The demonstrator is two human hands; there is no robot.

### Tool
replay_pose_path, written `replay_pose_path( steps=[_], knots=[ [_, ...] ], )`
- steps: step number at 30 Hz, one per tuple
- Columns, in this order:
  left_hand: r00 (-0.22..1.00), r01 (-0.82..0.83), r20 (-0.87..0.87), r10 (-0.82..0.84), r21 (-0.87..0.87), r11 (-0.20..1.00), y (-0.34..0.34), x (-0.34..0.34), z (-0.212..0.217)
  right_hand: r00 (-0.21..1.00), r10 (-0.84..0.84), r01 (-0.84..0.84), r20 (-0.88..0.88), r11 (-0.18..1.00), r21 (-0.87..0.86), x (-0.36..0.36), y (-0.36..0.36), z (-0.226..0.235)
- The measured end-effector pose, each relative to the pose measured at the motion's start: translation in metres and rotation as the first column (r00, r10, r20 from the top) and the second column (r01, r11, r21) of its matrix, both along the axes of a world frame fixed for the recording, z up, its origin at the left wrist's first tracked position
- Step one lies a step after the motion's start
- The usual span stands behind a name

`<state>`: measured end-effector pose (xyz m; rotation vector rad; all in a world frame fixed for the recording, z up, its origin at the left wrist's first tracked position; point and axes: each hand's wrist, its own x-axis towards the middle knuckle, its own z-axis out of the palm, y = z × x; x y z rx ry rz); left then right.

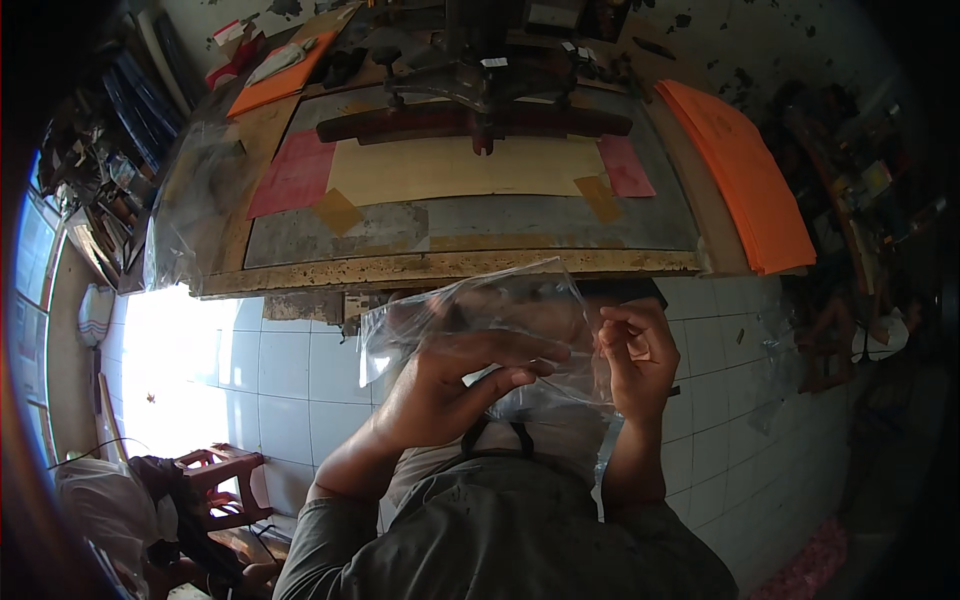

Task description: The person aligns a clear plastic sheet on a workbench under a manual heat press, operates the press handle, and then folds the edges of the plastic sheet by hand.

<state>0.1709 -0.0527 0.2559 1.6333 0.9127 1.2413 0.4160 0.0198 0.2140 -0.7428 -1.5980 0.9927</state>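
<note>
Left-hand grip (455, 368) nearly closed, pinching clear plastic film (535, 300), frame center. Right-hand grip (645, 362) curled at film's right edge; can't tell if pinching. Beyond: tabletop (480, 226), upper center; orange stack (742, 175), upper right; cream strip (460, 170) between pink sheets (292, 172); dark bar (390, 124) at strip's far edge.

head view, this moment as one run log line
left hand: holding clear thin plastic film | right hand: at film's right edge | ahead: grey worktable, pale-yellow rectangular sheet | table's right: flat orange stack
</note>
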Motion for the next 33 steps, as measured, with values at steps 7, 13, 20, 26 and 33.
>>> replay_pose_path(
  steps=[7,13,20,26,33],
  knots=[
    [0.982,0.035,0.188,-0.022,-0.065,0.997,-0.003,0.002,-0.002,0.997,-0.002,-0.005,0.072,0.995,0.097,-0.003,-0.006,0.001],
    [0.983,-0.181,0.037,0.177,0.153,0.972,-0.001,-0.002,-0.001,0.997,-0.023,0.024,0.071,1.000,-0.007,0.001,-0.008,0.007],
    [0.920,-0.393,0.043,0.391,0.133,0.910,-0.003,0.001,-0.006,0.903,0.111,-0.209,0.414,0.957,0.200,-0.004,-0.021,0.020],
    [0.796,-0.441,-0.249,0.552,0.387,0.810,0.000,-0.004,0.007,0.814,0.169,-0.203,0.556,0.979,0.000,-0.004,-0.033,0.012],
    [0.254,-0.351,-0.136,0.957,0.909,0.223,0.009,0.005,0.010,0.808,0.169,-0.193,0.564,0.981,-0.018,0.007,-0.029,0.017]
  ],
)
